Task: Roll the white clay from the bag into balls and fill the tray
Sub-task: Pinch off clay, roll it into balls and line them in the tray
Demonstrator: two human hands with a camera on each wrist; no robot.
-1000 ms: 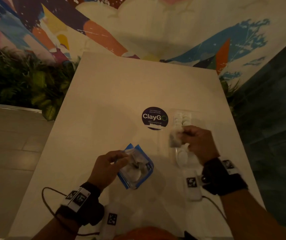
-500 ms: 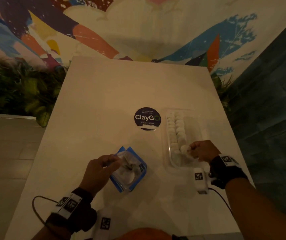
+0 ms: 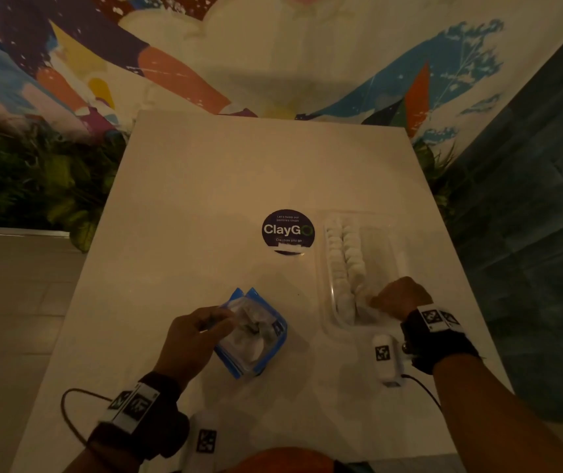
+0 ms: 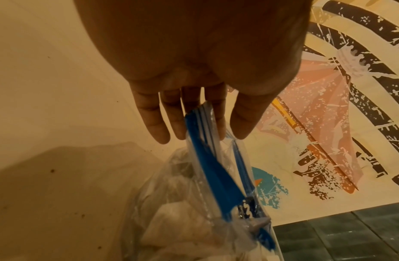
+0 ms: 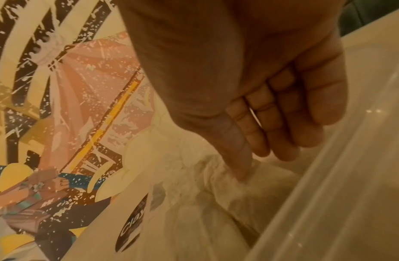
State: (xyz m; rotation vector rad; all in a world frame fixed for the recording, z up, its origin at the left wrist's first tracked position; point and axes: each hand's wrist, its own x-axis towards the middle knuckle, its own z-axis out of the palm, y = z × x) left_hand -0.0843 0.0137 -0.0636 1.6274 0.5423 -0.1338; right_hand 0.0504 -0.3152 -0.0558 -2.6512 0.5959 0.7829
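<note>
step: setting a rolled ball into tray (image 3: 396, 245), two rows laid | right hand (image 3: 401, 298) fingers loosely curled at near row, hold unclear | left hand (image 3: 195, 339) pinches bag (image 3: 256, 336) rim on counter (image 3: 205, 186) | next: likely fetch more clay

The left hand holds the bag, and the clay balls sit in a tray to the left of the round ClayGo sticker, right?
Not quite. The tray with the clay balls is to the right of the ClayGo sticker, as the head view shows. The left hand does hold the bag.
</note>
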